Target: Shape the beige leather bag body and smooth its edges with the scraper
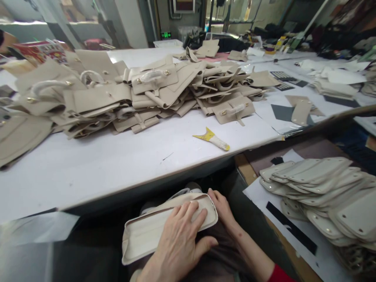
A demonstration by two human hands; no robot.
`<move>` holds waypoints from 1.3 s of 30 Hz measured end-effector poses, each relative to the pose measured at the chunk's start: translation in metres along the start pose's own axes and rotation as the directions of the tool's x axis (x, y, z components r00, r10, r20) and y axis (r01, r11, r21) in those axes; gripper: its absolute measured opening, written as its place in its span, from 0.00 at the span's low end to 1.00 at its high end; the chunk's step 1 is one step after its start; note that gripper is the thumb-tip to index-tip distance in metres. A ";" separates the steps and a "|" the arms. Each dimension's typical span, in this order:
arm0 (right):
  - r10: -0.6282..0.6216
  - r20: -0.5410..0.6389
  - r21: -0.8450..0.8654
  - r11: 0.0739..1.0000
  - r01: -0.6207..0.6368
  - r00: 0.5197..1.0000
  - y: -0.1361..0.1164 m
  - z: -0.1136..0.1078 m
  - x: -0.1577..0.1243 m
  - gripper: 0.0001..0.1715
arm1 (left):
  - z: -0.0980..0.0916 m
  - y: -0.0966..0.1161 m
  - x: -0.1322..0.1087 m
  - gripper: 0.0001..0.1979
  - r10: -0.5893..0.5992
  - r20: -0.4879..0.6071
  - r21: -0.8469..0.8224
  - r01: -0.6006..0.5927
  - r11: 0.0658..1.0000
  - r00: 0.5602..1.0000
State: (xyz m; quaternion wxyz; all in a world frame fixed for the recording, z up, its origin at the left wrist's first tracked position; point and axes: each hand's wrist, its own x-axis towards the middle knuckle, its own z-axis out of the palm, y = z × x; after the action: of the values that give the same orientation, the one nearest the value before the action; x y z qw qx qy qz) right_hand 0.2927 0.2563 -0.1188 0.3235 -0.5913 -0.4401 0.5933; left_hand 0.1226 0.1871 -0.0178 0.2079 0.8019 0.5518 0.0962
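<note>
Table: long white worktop crossing the workroom, its edge between the lap and the pile.
Clutter: beige bag parts heaped with handles; a yellow-and-white flat tool in front; pale panels stacked at right.
Container: white tray at back, contents unclear.
Bag piece: on the lap, beige, elongated, pale panel facing up, rounded corners.
Left hand: laid over it, fingers slightly spread.
Right hand: at its right end; grip partly hidden, cannot tell.

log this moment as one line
left hand: laid on beige piece; right hand: at its far right corner; table: piled bag parts, yellow-white tool; right side: stacked pale panels
</note>
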 end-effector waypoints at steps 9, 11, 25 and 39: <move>-0.215 0.181 -0.609 0.741 0.282 0.960 -0.074 -0.016 -0.067 0.17 | -0.012 0.000 0.007 0.13 0.086 0.001 0.037 -0.086 0.996 0.996; -0.235 0.168 -0.645 0.708 0.287 0.957 -0.072 -0.010 -0.066 0.19 | -0.013 -0.001 0.010 0.12 0.121 0.012 0.060 -0.121 0.991 0.993; -0.270 0.078 -0.666 0.703 0.251 0.960 -0.054 -0.001 -0.061 0.20 | -0.021 -0.009 0.021 0.11 0.236 0.102 0.145 -0.249 0.958 0.966; 0.168 0.203 0.122 0.973 -0.195 0.965 -0.047 -0.022 -0.046 0.31 | -0.024 -0.018 0.023 0.09 0.250 0.124 0.120 -0.265 0.957 0.960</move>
State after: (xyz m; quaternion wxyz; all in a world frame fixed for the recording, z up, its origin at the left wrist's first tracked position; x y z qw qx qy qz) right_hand 0.3121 0.2366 -0.0556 0.2649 -0.5450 -0.3701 0.7042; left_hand 0.1063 0.2190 -0.0062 0.1682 0.8832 0.4359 0.0414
